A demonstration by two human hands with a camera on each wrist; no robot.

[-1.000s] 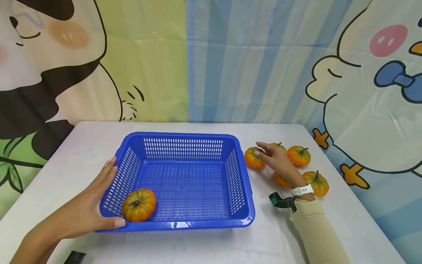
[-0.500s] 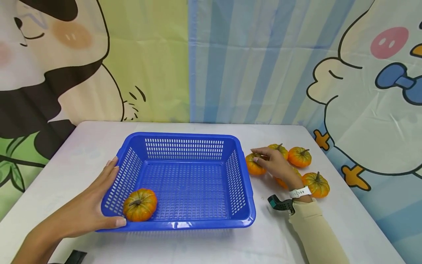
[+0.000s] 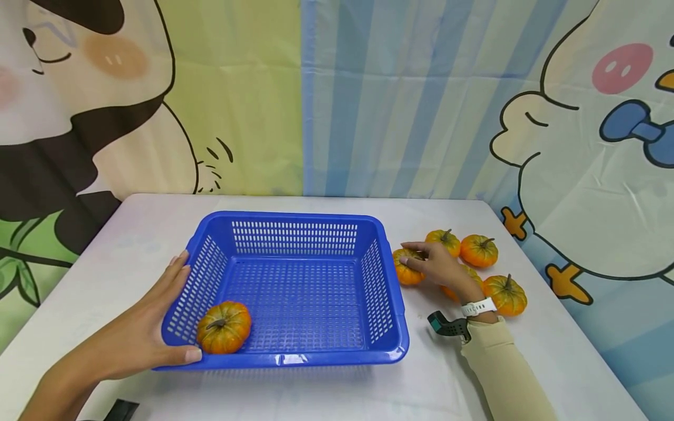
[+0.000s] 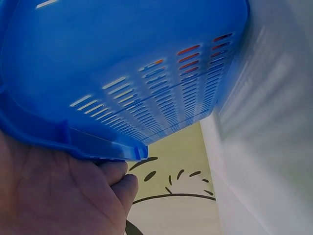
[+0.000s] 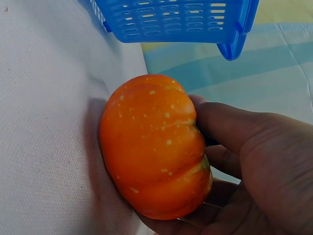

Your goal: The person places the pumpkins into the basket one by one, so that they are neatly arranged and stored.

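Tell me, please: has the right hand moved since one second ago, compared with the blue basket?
Yes. The right hand has come down and slightly back toward the person, beside the blue basket, and now its fingers curl round the nearest pumpkin on the table.

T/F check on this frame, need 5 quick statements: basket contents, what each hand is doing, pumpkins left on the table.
1. The blue basket holds one pumpkin. True.
2. The right hand grips a pumpkin on the table. True; the wrist view shows fingers curled round it.
3. The left hand is lifting a pumpkin. False; it rests against the basket's left side.
4. The basket lies upside down. False; it stands open side up.
5. Loose pumpkins lie left of the basket. False; they lie to its right.
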